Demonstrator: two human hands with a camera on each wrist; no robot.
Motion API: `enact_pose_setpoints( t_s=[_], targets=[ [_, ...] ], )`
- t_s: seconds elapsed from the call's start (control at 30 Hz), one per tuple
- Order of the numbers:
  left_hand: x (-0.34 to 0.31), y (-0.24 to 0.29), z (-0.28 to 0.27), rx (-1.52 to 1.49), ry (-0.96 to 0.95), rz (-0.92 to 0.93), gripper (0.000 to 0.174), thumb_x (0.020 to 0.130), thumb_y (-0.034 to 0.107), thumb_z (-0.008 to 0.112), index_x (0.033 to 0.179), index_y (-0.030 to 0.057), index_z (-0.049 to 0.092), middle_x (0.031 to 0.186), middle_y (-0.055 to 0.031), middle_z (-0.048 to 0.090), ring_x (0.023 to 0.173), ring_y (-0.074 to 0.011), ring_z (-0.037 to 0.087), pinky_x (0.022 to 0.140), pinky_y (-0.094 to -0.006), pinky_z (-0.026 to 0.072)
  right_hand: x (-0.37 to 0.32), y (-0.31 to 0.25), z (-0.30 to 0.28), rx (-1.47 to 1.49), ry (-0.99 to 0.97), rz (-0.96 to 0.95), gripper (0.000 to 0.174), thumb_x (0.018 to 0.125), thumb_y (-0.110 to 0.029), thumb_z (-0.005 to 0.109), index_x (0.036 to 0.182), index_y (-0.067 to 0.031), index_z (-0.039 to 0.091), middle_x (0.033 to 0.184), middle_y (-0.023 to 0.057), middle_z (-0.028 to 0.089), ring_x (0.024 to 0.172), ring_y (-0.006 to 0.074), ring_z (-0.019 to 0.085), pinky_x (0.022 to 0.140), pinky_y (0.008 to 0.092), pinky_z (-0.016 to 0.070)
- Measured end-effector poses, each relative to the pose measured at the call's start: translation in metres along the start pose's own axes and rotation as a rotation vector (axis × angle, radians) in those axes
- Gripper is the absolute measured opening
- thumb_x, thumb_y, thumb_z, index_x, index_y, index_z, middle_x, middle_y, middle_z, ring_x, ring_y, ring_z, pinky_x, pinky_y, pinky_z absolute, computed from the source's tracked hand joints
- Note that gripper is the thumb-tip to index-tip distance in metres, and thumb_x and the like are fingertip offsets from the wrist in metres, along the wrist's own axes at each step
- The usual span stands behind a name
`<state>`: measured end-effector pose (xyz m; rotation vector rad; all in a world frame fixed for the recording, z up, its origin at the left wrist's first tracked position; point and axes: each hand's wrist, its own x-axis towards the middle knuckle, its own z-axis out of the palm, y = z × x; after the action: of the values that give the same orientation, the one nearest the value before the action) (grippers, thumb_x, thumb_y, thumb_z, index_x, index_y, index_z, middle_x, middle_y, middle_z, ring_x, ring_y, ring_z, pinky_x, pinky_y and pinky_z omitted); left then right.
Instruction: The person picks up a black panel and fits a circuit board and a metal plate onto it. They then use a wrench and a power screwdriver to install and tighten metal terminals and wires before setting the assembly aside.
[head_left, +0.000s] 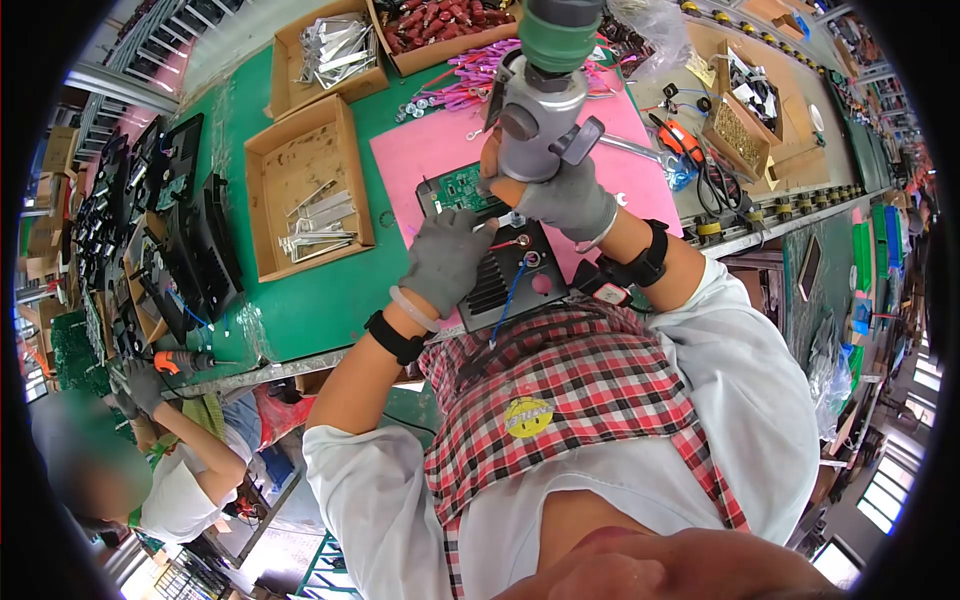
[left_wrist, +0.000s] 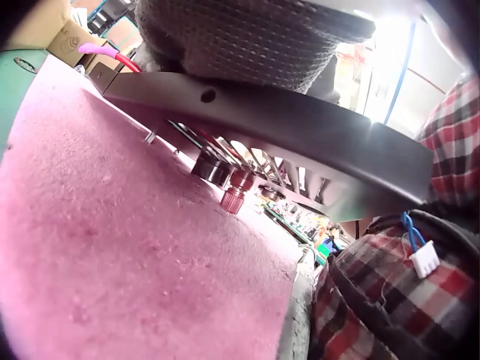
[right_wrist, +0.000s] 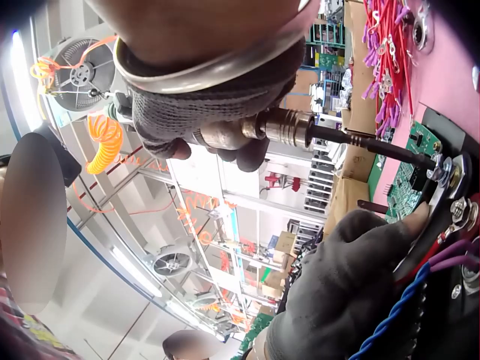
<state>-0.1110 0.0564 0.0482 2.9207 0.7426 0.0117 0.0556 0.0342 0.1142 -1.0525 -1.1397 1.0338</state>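
A black vented panel (head_left: 484, 294) with a green circuit board (head_left: 460, 188) lies before the person. The gloved left hand (head_left: 445, 258) holds the panel from above, one bare fingertip at a metal strip beside a bolt (right_wrist: 444, 174). Gripped in the gloved right hand (head_left: 575, 203) is an upright power screwdriver (head_left: 540, 112), grey-bodied with a green top. Its long bit (right_wrist: 367, 142) reaches that bolt in the right wrist view. Red and blue wires (head_left: 514, 295) are attached to the panel. Beneath it, the left wrist view shows black and red knobs (left_wrist: 235, 193) over the pink mat (left_wrist: 135, 225).
Cardboard trays hold metal strips (head_left: 322, 222) and red parts (head_left: 440, 22). Pink-and-red leads (head_left: 480, 72) and a wrench (head_left: 630, 148) lie behind the work. Orange-handled pliers (head_left: 680, 140) are at right. Black panels (head_left: 200, 250) stack at left, near another person holding an orange driver (head_left: 180, 361).
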Motion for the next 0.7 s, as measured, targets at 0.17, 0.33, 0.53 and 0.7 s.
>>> enact_pose_setpoints(
  t_s=[0.17,0.33,0.53,0.7],
  targets=[
    [-0.002,0.001,-0.001,0.006,0.02,0.002,0.033,0.08,0.012,0.051,0.112,0.018,0.057,0.092,-0.0055,0.056,0.091,-0.022,0.055,0.075,-0.0336,0.0435,0.002,0.007,-0.002,-0.124,-0.039,-0.064,0.041,0.061,-0.004,0.071,0.097,-0.0038,0.051,0.079,0.0022,0.061,0.072,0.0103,0.059,0.065,0.0256,0.0484],
    [-0.001,0.0,0.005,0.018,0.037,-0.003,0.033,0.079,0.012,0.051,0.111,0.0175,0.057,0.09,-0.0052,0.056,0.09,-0.0219,0.055,0.074,-0.0338,0.0433,0.003,0.001,-0.003,-0.106,-0.059,0.024,0.042,0.062,-0.005,0.071,0.098,-0.0041,0.05,0.08,0.0026,0.061,0.074,0.0102,0.059,0.066,0.0264,0.0486],
    [-0.002,0.001,0.007,0.006,0.091,-0.02,0.029,0.079,0.014,0.052,0.106,0.0203,0.061,0.087,-0.0038,0.056,0.087,-0.0224,0.055,0.075,-0.0339,0.0437,0.0,-0.005,0.0,-0.1,-0.027,-0.026,0.024,0.07,0.002,0.062,0.089,-0.0043,0.051,0.078,0.0017,0.056,0.073,0.0113,0.055,0.066,0.0257,0.0463],
    [-0.002,-0.001,0.008,0.003,0.098,0.016,0.034,0.078,0.013,0.052,0.111,0.0171,0.058,0.086,-0.0045,0.055,0.086,-0.0221,0.055,0.074,-0.034,0.043,0.0,0.003,0.0,-0.112,-0.035,-0.06,0.024,0.069,0.002,0.063,0.09,-0.0041,0.052,0.079,0.0017,0.057,0.074,0.0112,0.055,0.066,0.0257,0.0463]
  ],
)
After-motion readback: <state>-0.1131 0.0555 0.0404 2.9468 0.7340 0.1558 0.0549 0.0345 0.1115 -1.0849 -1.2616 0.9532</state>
